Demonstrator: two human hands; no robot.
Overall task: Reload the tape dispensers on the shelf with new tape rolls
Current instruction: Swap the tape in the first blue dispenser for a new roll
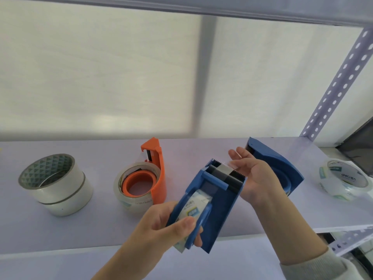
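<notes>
My left hand (161,225) grips the lower end of a blue tape dispenser (220,207), held above the shelf's front edge, with a clear printed roll (194,207) inside it. My right hand (252,174) pinches the tape's loose end (227,165) at the dispenser's serrated blade. A second blue dispenser (282,164) stands behind my right hand. An orange dispenser (155,168) loaded with a clear roll rests mid-shelf. Two stacked clear rolls (58,186) stand at the left, and one printed roll (343,178) lies at the right.
The pale shelf board (101,229) carries everything; its front edge runs below my hands. A perforated metal upright (339,85) rises at the right, with a dark object (361,146) beyond it. A translucent panel backs the shelf.
</notes>
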